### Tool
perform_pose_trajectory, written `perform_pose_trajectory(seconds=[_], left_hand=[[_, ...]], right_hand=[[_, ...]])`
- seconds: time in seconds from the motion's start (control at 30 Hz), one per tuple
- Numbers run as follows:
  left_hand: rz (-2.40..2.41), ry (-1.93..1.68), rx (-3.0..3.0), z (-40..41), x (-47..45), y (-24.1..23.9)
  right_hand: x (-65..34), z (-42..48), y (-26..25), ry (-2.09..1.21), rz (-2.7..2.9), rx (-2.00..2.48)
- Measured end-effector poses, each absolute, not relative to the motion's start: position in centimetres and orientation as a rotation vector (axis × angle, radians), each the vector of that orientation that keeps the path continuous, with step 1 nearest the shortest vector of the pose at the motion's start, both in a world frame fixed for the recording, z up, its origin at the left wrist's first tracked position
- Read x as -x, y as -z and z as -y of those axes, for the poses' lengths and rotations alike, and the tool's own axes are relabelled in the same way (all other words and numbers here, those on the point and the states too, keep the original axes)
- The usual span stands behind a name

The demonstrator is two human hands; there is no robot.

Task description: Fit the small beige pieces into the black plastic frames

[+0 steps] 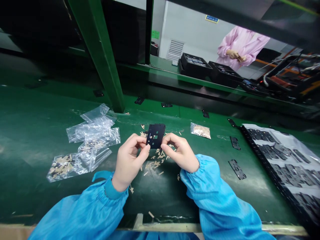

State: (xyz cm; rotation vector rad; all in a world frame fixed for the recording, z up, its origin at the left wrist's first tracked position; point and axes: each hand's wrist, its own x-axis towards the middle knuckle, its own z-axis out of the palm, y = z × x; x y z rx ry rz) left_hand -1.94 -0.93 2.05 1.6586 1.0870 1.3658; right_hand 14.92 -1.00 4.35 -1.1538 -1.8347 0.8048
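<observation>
A flat black plate (157, 130) with small square cutouts is raised above the green tabletop, tilted toward me. My left hand (131, 156) pinches its lower left edge between thumb and fingers. At the lower right corner, my right hand (180, 151) closes thumb and fingertips on the same plate. Beneath and around it lie many small tan pieces (156, 163), scattered on the table and partly hidden by the plate and hands.
Clear zip bags (93, 130) lie at left; one bag (63, 165) holds tan and dark pieces. A filled bag (200, 130) lies right of centre. Black plates (237, 169) sit near a loaded tray (262, 166). A green post (100, 56) rises behind. A person in pink (241, 48) stands beyond.
</observation>
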Motion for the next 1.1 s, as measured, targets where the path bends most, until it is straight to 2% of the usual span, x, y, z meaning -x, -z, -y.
perform_pose_trajectory(seconds=[0.7,1.1], left_hand=[[-1.073,-1.425,-1.77,1.12,1.95,-2.05],[-1.024,-1.372,-1.495,0.95,1.77,-1.92]], right_hand=[[-14.93,0.84,-4.06,-1.0,1.731,1.109],[-14.58,1.09,-3.95,-0.846,1.755,1.13]])
